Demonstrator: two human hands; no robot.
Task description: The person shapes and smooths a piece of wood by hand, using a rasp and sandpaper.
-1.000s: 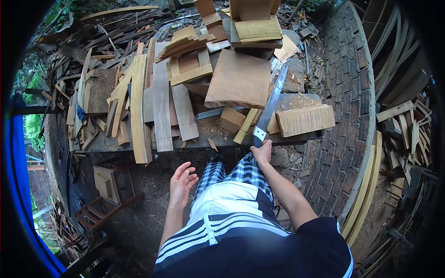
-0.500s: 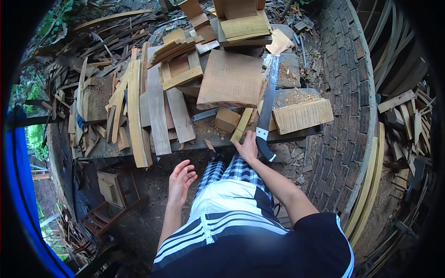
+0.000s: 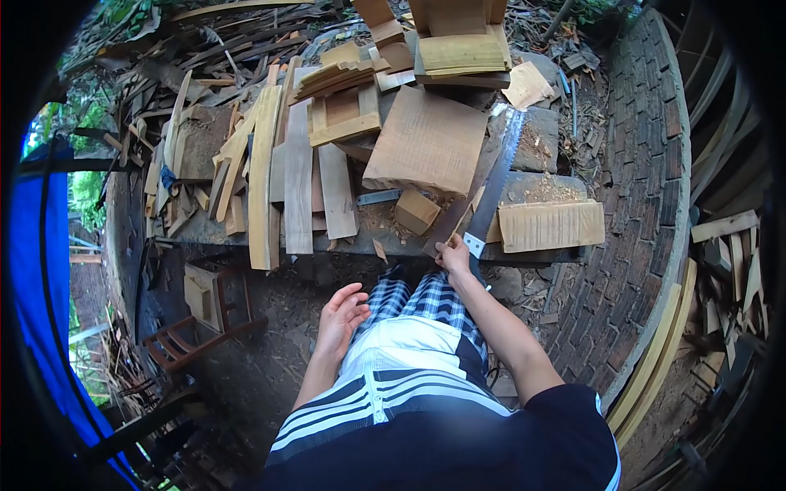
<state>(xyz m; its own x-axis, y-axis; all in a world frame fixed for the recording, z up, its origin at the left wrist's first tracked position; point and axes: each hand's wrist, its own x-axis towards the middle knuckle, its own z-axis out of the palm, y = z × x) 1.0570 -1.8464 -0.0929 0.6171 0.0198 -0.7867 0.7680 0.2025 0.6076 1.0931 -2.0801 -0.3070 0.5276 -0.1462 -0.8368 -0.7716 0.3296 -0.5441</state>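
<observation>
the workbench (image 3: 393,244) lay beyond both hands. past the right grip sat the wide board (image 3: 426,139); just right of that grip, the handsaw (image 3: 494,184). the right hand (image 3: 453,257) narrowly pinched the wooden strip (image 3: 449,229) at its near end. leftward, the left hand (image 3: 339,317) hung loosely open.

The head view looks forward and steeply down from above, its rim perhaps fisheye-dark.
</observation>
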